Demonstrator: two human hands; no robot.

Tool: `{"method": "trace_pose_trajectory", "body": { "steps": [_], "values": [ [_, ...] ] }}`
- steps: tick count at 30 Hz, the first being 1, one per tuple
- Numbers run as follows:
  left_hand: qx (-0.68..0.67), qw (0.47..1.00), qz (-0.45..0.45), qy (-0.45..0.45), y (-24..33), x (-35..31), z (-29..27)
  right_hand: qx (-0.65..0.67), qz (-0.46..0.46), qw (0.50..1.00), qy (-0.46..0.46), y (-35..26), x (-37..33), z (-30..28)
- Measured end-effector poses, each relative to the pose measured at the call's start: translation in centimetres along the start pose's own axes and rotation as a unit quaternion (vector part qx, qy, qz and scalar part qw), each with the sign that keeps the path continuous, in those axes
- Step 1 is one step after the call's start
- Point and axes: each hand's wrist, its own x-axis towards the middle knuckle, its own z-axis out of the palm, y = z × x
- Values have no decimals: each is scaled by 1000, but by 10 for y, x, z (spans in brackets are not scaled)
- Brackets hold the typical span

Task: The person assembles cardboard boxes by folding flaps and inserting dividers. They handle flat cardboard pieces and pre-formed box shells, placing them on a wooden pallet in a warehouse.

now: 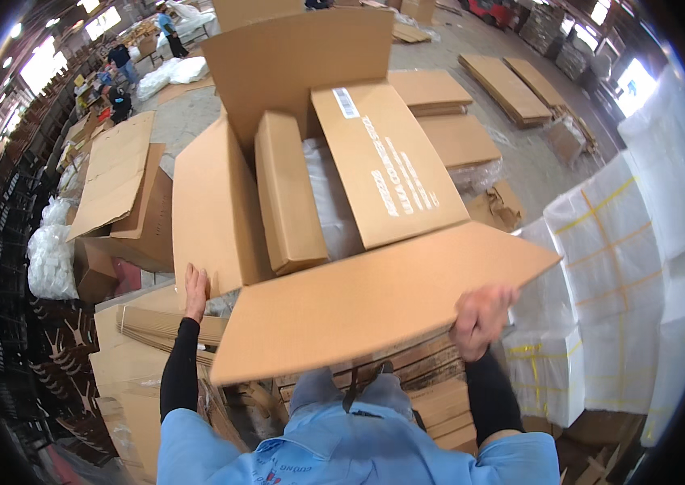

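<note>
A large brown cardboard carton stands in front of me with its flaps folded outward. At the corner of the left flap (209,214), my left hand (195,293) grips the edge. My right hand (480,319), slightly blurred, is closed on the right end of the near flap (375,299), which slopes toward me. The right flap (395,162) bears white print and a label, while the far flap (302,65) stands up. A long narrow inner box (286,194) lies inside on the left, beside something in white wrapping (333,194). The near flap hides part of the inside.
White foam-wrapped bundles with yellow and orange straps (609,250) are stacked at right. Flat cardboard stacks (504,89) lie beyond the carton. At left are another open carton (144,210) and a plastic bundle (53,259). Several people work in the far left background.
</note>
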Motion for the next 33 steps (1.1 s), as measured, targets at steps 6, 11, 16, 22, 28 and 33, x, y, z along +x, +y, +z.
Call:
{"method": "trace_pose_trajectory", "body": {
  "steps": [6,11,16,22,28,33],
  "values": [
    [-45,992,-32,-115,131,6,-6,22,220,959,-180,-31,-233,-10],
    [179,932,312,-41,347,-99,87,124,211,900,-362,26,-278,109],
    [332,856,384,101,297,-84,219,270,214,715,-609,93,-206,141],
    [356,847,369,141,283,-107,214,328,63,899,-282,32,-22,161],
    [338,863,355,123,302,-100,229,53,-237,876,-416,34,7,256],
    [332,866,351,127,279,-111,219,26,-362,844,-396,52,94,188]
  ]
}}
